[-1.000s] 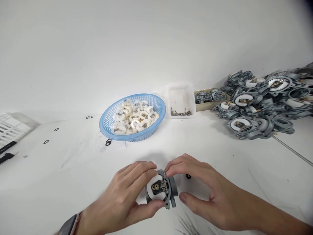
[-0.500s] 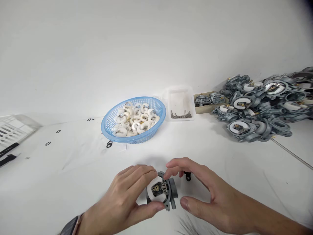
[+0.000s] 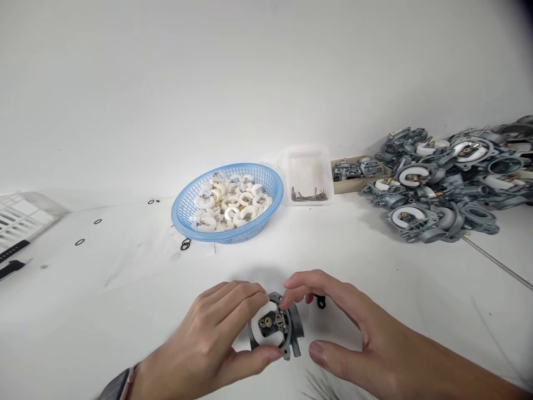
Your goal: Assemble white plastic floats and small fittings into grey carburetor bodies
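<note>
A grey metal carburetor [image 3: 296,322] lies on the table with its bowl side facing up. Inside it sits a white C-shaped float [image 3: 259,332] around two brass jets [image 3: 265,322]. My left hand [image 3: 227,328] grips the carburetor from the left, fingers over the far rim and thumb at the near edge. My right hand [image 3: 353,328] is spread on the other side, its thumb apart from the body. Its fingertips are at the carburetor's upper right rim, by the float hinge; whether they touch is unclear. A small black part [image 3: 320,301] lies beneath the right fingers, partly hidden.
A blue basket [image 3: 179,219] of white floats stands at the back, beside a clear tray [image 3: 308,158] with small metal pins. Carburetors [image 3: 441,178] are heaped at right, near a thin rod [image 3: 499,262]. Black O-rings [image 3: 185,244] lie at left, with a white rack [image 3: 25,219].
Almost nothing differs. My right hand has shifted very slightly to the right, while my left hand keeps its hold on the carburetor.
</note>
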`<act>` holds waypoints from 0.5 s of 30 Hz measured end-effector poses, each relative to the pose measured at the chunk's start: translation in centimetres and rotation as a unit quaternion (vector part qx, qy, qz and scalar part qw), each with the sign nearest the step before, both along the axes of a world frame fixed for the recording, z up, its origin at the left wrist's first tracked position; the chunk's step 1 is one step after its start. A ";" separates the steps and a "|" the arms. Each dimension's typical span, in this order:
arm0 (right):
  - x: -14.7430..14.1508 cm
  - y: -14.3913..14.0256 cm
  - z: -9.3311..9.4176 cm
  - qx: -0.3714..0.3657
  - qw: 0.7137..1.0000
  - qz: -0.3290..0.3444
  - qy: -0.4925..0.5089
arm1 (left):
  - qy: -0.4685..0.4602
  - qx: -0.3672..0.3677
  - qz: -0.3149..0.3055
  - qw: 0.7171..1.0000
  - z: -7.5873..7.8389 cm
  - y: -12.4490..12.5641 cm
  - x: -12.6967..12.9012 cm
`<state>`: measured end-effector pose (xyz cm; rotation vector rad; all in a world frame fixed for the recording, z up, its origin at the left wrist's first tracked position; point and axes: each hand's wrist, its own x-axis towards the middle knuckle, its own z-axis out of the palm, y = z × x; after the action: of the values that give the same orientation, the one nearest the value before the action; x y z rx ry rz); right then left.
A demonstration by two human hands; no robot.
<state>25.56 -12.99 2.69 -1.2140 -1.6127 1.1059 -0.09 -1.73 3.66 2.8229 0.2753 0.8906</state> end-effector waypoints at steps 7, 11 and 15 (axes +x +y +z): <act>0.1 0.0 0.2 0.012 1.000 0.001 -0.010 | -0.002 0.002 -0.002 1.000 0.1 -0.1 0.0; 0.2 0.2 0.3 0.022 1.000 0.009 -0.008 | -0.003 -0.003 -0.005 1.000 -0.1 0.0 0.0; 0.2 0.3 0.1 0.042 0.999 0.025 -0.022 | -0.007 -0.008 -0.009 1.000 -0.3 0.1 0.0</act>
<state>25.76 -12.70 2.83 -1.1549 -1.7140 1.0393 -0.13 -1.65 3.36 2.7984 0.2536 0.8990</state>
